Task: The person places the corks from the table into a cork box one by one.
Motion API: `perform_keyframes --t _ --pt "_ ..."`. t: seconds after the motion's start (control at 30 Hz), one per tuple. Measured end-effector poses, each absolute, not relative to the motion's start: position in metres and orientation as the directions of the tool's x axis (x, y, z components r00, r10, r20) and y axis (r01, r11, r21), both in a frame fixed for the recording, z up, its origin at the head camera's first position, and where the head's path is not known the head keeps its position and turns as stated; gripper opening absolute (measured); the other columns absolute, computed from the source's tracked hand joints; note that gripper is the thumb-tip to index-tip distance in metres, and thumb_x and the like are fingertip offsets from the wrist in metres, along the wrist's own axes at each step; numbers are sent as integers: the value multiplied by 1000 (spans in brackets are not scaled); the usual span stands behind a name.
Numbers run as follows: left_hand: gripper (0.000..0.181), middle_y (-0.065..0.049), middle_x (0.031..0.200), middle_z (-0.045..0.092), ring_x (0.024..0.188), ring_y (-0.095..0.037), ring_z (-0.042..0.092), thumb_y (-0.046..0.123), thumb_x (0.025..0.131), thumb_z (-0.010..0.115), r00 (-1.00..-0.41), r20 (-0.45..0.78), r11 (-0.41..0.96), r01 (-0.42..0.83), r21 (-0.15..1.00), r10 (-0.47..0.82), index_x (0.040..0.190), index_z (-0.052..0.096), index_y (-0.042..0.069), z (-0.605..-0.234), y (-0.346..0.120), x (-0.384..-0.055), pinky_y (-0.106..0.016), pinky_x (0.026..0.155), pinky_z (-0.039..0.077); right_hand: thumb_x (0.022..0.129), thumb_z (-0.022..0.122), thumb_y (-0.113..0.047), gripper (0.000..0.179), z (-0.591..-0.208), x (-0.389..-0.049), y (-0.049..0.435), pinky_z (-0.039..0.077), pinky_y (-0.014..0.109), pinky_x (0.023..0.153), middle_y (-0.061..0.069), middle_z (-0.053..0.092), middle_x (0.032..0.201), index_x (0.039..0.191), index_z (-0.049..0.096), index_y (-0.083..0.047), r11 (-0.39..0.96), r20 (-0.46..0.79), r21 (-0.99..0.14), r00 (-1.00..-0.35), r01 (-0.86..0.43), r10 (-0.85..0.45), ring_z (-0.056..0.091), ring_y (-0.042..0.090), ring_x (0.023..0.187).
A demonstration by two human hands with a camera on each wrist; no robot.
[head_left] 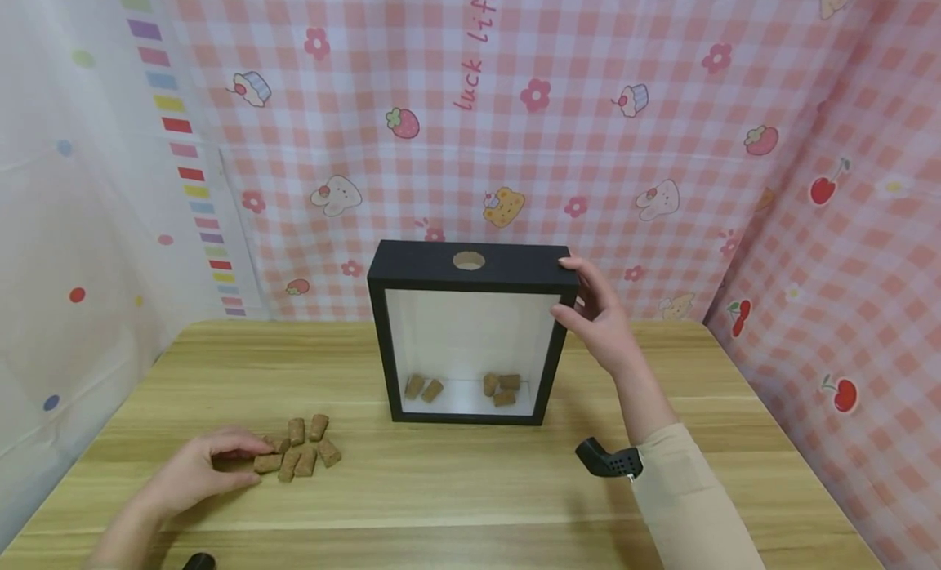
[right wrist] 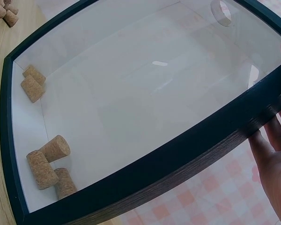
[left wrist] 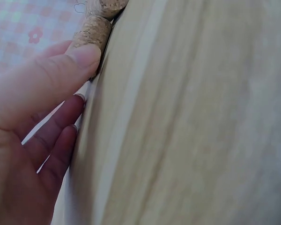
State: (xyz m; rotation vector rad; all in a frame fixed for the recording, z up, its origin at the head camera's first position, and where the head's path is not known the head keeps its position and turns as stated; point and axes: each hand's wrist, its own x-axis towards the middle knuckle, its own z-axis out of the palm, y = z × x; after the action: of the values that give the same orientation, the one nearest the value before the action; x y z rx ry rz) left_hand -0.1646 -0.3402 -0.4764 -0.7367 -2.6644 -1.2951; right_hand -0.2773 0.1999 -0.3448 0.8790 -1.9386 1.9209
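Observation:
A black shadow box frame (head_left: 470,419) with a clear front stands upright on the table, a round hole (head_left: 469,261) in its top. Several corks (head_left: 504,398) lie on its white floor in two groups, also seen through the pane in the right wrist view. My right hand (head_left: 604,325) grips the frame's upper right corner, thumb at the front edge and fingers over the side and top. At the left, my left hand (head_left: 194,472) pinches a cork (head_left: 267,465) between thumb and fingers at the near side of a loose pile of corks (head_left: 305,462).
The wooden table (head_left: 470,488) meets a pink checked curtain (head_left: 470,162) behind the frame. Pale dotted cloth (head_left: 81,227) hangs at the left, patterned cloth (head_left: 831,325) at the right. A black wrist device (head_left: 608,460) sits at my right sleeve.

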Motion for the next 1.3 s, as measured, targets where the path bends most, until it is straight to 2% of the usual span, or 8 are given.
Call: perform_keyframes --t 0.37,0.57,0.67,0.9,0.97,1.17,1.3 --pt "28 5 109 69 99 2 59 8 80 82 -912 256 581 403 707 321 107 77 13 -477 -343 -161 -9 83 43 90 63 12 59 -344 -277 200 47 24 92 5 49 140 138 54 -21 -57 583 -808 -781 -587 -223 48 19 119" --pt "29 4 110 69 101 1 59 2 80 81 -933 216 504 339 795 287 108 76 5 -474 -343 -158 -10 85 44 89 63 12 59 -345 -277 199 48 24 91 5 50 138 138 54 -20 -58 586 -806 -780 -589 -220 49 19 118" --pt "29 0 110 70 101 0 60 -2 80 79 -927 233 468 352 811 294 109 75 1 -472 -343 -158 -13 85 47 89 63 12 59 -345 -278 200 48 24 91 6 51 136 138 54 -20 -61 590 -803 -776 -593 -221 50 19 117" --pt "29 4 110 70 101 4 58 1 81 79 -905 298 556 422 716 303 110 75 7 -469 -348 -158 -8 86 42 89 62 13 59 -345 -279 200 48 25 90 7 50 138 138 54 -18 -71 600 -795 -766 -602 -231 49 21 117" --pt "29 3 109 70 100 3 59 1 81 79 -903 304 558 426 712 303 110 75 6 -467 -348 -158 -8 85 43 89 62 13 59 -345 -279 199 48 25 90 7 49 140 138 54 -19 -70 600 -795 -765 -602 -232 49 21 118" --pt "30 10 110 68 97 2 61 0 82 78 -910 315 562 414 716 269 111 74 4 -461 -348 -159 -10 82 47 89 62 13 58 -345 -279 200 48 25 91 6 48 141 138 54 -18 -69 604 -792 -762 -607 -233 49 21 119" --pt "30 10 111 68 96 1 62 -4 83 75 -906 336 525 423 739 257 113 72 0 -455 -344 -162 -13 81 50 89 62 14 59 -345 -279 200 48 25 91 5 50 139 137 54 -18 -73 607 -790 -760 -609 -231 49 20 118"
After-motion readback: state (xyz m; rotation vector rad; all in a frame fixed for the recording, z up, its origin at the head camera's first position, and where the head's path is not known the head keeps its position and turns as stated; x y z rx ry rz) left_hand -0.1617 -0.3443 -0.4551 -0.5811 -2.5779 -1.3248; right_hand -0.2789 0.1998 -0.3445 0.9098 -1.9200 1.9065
